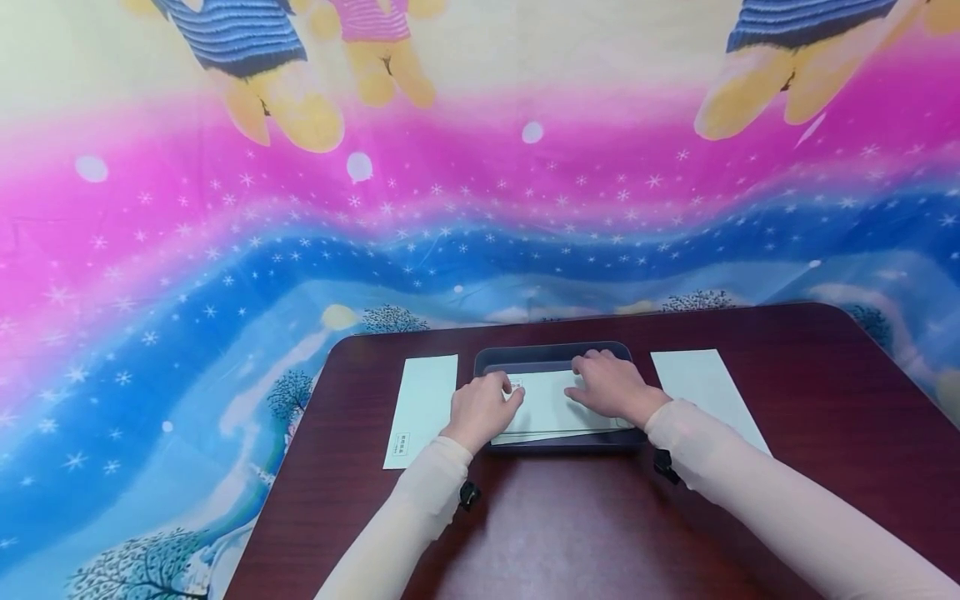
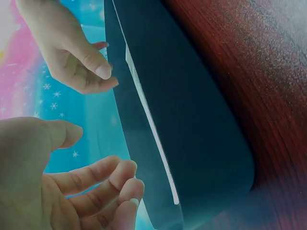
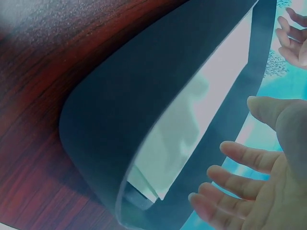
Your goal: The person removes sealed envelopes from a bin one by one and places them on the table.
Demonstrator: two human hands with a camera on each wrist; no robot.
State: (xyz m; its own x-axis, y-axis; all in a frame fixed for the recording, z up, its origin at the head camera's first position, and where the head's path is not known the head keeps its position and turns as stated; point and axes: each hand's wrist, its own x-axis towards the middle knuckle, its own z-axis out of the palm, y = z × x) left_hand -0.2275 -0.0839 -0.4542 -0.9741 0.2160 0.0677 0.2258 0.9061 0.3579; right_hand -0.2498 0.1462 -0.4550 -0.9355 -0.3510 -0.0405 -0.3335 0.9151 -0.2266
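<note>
A dark, round-cornered tray (image 1: 551, 353) stands on the table, with a few long pale envelopes (image 1: 547, 402) lying in it, slightly askew on one another. Over its left end is my left hand (image 1: 482, 408), fingers loosely bent and thumb apart, holding nothing. My right hand (image 1: 609, 385) hovers at the right end in much the same pose. Both wrist views show a gap between thumb and fingers on the left hand (image 2: 91, 191) and the right hand (image 3: 249, 179). In the right wrist view the envelopes (image 3: 187, 124) lie below the tray's rim.
Left of the tray lies one pale envelope (image 1: 426, 400) with a small printed box. To the right is another pale sheet or envelope (image 1: 701, 392), partly behind the right forearm. The dark red wooden table (image 1: 570, 525) ends at a printed cloth (image 1: 465, 208) behind.
</note>
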